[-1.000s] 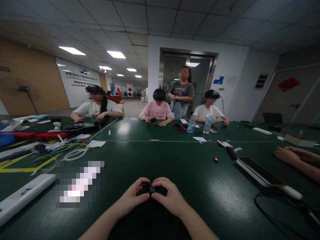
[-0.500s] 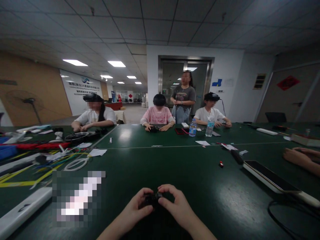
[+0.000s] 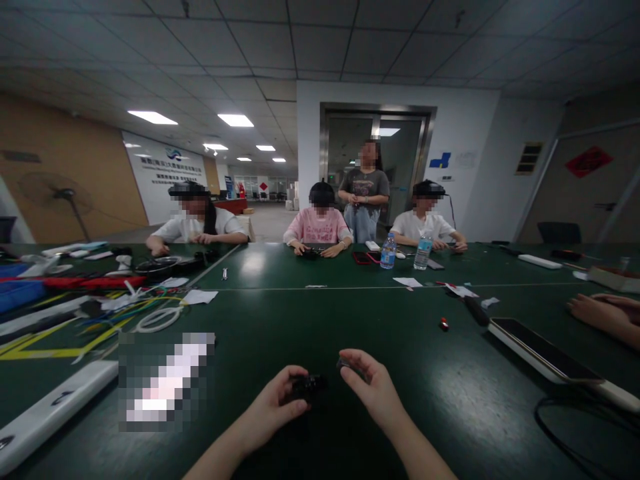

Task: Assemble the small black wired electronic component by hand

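My left hand (image 3: 270, 407) is closed around a small black device (image 3: 311, 385), with the thumb below it and the fingers behind. The device is dark against the table, so its exact kind cannot be made out. Apart from it, a short distance to the right, my right hand (image 3: 374, 390) pinches a small dark piece (image 3: 343, 364) between thumb and fingertips. Most of that piece is hidden by the fingers. Both hands are just above the dark green table (image 3: 320, 327), near its front side.
At left lie a white power strip (image 3: 55, 413), a blurred-out bright object (image 3: 173, 380) and coiled white cable (image 3: 159, 320). To the right are a small red item (image 3: 444, 325), a phone (image 3: 543, 347) and black cable (image 3: 543, 427). Bottles (image 3: 388, 253) and several people are beyond.
My right hand has come away from the black device, moving right and slightly up with a small dark piece. My left hand keeps the device. The view has shifted slightly.
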Demonstrator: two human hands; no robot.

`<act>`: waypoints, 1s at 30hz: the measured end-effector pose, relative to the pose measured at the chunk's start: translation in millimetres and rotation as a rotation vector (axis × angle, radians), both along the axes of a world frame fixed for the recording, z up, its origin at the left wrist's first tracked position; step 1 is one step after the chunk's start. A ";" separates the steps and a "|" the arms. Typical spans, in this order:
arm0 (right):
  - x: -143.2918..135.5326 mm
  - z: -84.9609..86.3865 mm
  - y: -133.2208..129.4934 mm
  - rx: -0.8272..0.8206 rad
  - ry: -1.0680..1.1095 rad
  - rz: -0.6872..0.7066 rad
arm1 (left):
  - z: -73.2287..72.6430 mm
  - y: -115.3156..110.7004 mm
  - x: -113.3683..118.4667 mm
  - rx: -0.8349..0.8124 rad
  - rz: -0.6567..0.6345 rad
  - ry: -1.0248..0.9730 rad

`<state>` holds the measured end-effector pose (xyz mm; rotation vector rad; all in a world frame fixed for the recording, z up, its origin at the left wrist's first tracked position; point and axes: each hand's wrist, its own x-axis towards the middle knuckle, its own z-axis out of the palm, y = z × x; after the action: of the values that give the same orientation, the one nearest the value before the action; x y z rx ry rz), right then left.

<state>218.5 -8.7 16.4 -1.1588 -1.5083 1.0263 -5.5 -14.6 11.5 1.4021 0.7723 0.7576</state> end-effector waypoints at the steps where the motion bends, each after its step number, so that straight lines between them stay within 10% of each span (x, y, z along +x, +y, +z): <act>1: 1.8 -0.8 0.6 -0.003 0.007 -0.006 | 0.9 -0.2 -0.2 -0.006 0.001 0.000; 30: 9.1 7.4 -3.1 0.036 0.126 -0.103 | 1.4 -0.5 -5.2 -0.069 -0.010 -0.011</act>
<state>227.6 -11.8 23.9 -1.1136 -1.3498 0.9801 -10.7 -15.2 12.9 1.3382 0.7748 0.7238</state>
